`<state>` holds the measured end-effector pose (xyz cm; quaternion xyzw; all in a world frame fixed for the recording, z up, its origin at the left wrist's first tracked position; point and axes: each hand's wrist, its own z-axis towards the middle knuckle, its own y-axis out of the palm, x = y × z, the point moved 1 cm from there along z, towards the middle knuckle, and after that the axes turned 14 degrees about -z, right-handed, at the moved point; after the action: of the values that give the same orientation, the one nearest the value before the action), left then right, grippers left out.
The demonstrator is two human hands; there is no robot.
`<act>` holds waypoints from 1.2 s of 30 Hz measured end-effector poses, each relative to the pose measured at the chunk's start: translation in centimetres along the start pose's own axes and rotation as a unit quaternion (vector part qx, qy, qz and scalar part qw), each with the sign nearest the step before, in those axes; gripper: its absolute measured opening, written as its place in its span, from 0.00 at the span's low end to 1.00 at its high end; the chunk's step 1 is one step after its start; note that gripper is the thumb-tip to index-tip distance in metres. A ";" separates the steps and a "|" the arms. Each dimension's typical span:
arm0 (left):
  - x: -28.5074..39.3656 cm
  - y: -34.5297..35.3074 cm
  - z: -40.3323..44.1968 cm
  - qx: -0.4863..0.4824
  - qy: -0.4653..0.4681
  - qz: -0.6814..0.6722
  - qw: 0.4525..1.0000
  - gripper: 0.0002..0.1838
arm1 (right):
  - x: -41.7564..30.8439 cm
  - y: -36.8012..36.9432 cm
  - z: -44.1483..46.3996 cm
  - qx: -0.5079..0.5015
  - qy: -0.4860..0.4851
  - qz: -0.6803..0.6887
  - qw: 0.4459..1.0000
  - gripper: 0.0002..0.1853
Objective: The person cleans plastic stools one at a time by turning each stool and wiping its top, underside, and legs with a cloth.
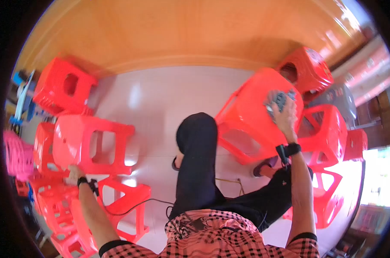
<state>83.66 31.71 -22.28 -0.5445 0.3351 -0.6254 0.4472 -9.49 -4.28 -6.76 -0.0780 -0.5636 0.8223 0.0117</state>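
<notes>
Head view: right hand (285, 115) had fingers closed over grey cloth (279, 101), pressed on seat of right red stool (252, 96). Left hand (74, 175) met near edge of left red stool (68, 139); couldn't tell if fingers gripped. Off-centre pressure risked tipping right red stool; loose black cable (139, 202) risked snagging.

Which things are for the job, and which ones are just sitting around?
Seem part of the job:
- grey cloth in the right hand
- red stool under the cloth
- perhaps the stool by the left hand

Just around:
- red stool at upper left
- pink plastic thing at far left
</notes>
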 end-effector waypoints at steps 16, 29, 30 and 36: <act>39.2 -13.2 -38.6 -0.425 0.574 -0.409 0.568 0.20 | -1.4 -1.5 -0.5 0.004 0.056 0.038 0.998 0.36; 42.5 -10.1 -74.2 -0.361 0.646 -0.446 0.503 0.24 | -0.4 -1.8 -0.1 -0.016 0.048 0.050 0.997 0.36; 42.7 -10.0 -73.9 -0.386 0.646 -0.432 0.497 0.23 | -0.3 -2.3 0.3 -0.064 0.038 0.058 0.996 0.37; 43.5 -9.4 -72.7 -0.514 0.586 -0.235 0.580 0.26 | -2.2 -2.7 1.8 -0.018 0.012 -0.011 1.000 0.37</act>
<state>10.24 -9.91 -10.44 -0.2578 0.6501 -0.6149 -0.3645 -7.73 -5.23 -3.37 -0.0819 -0.5787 0.8110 0.0262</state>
